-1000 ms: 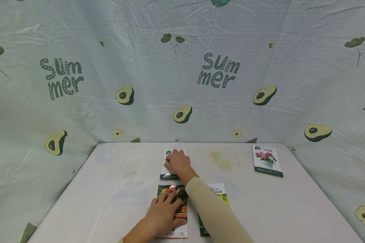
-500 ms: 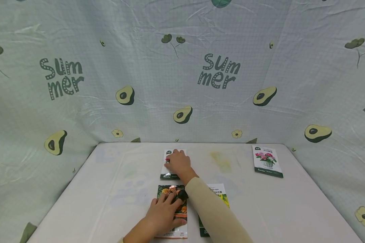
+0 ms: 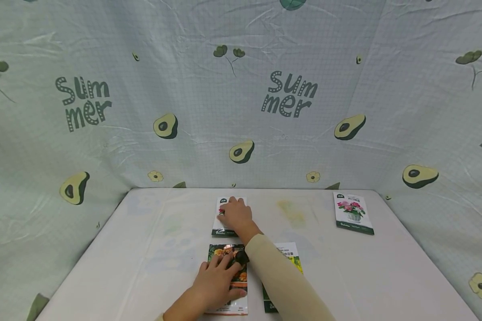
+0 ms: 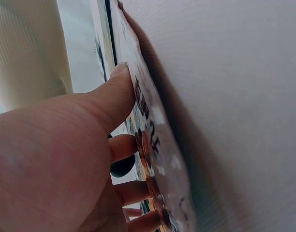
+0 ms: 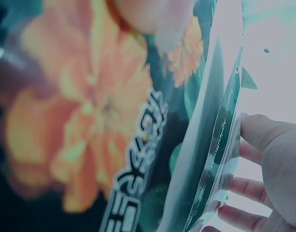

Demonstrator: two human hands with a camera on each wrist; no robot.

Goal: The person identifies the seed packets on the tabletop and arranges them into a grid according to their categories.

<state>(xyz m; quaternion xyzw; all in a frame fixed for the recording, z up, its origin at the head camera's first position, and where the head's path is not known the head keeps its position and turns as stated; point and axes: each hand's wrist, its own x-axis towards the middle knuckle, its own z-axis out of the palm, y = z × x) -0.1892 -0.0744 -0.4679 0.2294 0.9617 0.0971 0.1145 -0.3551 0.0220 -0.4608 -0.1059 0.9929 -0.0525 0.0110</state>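
Observation:
My left hand rests with spread fingers on a seed packet with orange flowers near the front middle of the table. Seen in the left wrist view, its thumb and fingertips touch the packet's printed face. Further back, my right hand lies on a white seed packet with a green bottom band, hiding most of its picture. The right wrist view has those fingers touching that packet's face, with the orange-flower packet large in front. Beneath the right sleeve, a yellow-flower seed packet is partly hidden.
A seed packet with pink flowers lies at the table's back right. A small black round object sits at the right wrist, above the orange-flower packet. Behind the white table hangs a printed sheet.

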